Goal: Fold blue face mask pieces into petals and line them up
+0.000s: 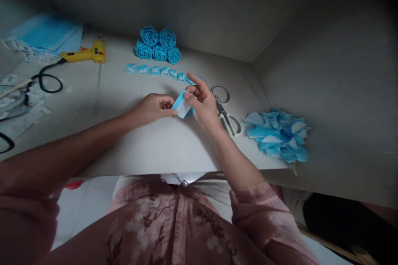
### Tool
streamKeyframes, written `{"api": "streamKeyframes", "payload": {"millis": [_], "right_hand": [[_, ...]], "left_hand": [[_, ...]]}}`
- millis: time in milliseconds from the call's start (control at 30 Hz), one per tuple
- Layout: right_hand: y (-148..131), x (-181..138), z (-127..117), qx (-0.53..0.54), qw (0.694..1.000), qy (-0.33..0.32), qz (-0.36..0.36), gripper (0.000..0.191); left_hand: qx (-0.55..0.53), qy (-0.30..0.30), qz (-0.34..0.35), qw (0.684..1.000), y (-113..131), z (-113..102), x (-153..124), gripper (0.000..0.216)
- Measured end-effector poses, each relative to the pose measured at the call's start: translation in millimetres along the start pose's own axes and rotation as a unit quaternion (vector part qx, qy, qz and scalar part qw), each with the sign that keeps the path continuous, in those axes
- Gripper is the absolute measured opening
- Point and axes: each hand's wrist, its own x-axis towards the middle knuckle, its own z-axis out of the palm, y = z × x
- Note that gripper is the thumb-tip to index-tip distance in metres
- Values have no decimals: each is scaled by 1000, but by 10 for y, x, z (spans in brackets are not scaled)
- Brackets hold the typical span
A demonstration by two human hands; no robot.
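Note:
Both hands hold one small piece of blue-and-white sheet (183, 107) above the table, in the middle of the head view. My left hand (157, 105) pinches its left edge between thumb and fingers. On the right side, my right hand (202, 101) grips the piece with the thumb on its face, the index finger stretched out. A row of several small folded blue pieces (155, 70) lies just beyond the hands. Behind that row, several blue rosettes (160, 45) are stacked in two layers. Scissors with pale handles (228, 120) lie right of my right hand.
A yellow glue gun (83, 54) with a black cord lies at the left, by a pile of blue face masks (46, 35). White scraps (18, 103) lie at the left edge. A blue crumpled bunch (280, 136) sits at the right; grey walls (192, 8) enclose the table.

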Motion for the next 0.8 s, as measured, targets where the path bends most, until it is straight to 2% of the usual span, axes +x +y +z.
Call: {"api": "streamKeyframes", "payload": {"millis": [67, 200, 300, 367, 467, 567, 667, 733, 800], "right_hand": [[-35, 2, -8, -11, 1000, 4, -3, 69], [-96, -27, 5, -21, 999, -24, -3, 71], [-110, -58, 24, -51, 998, -47, -4, 70], [-97, -68, 16, -72, 996, -46, -33, 70], [-78, -72, -42, -78, 989, -23, -127, 66], [-90, -81, -117, -145, 965, -13, -218, 56], [-100, -93, -132, -259, 923, -48, -280, 51], [-87, -97, -98, -316, 902, -70, -286, 49], [-64, -96, -46, -351, 894, -71, -269, 44]], "left_hand": [[-8, -18, 0, 1000, 64, -29, 1, 25], [-12, 32, 1, 999, 191, -71, -6, 22], [8, 29, -16, 999, 213, -76, -12, 12], [19, 38, -17, 999, 198, -76, -17, 19], [-16, 108, 1, 994, 163, -86, -12, 29], [-90, 156, 4, 984, 135, -103, 13, 35], [-166, 155, -11, 974, 144, -100, 33, 36], [-200, 154, -19, 968, 173, -79, 30, 34], [-215, 158, -24, 964, 210, -47, 14, 34]]}}
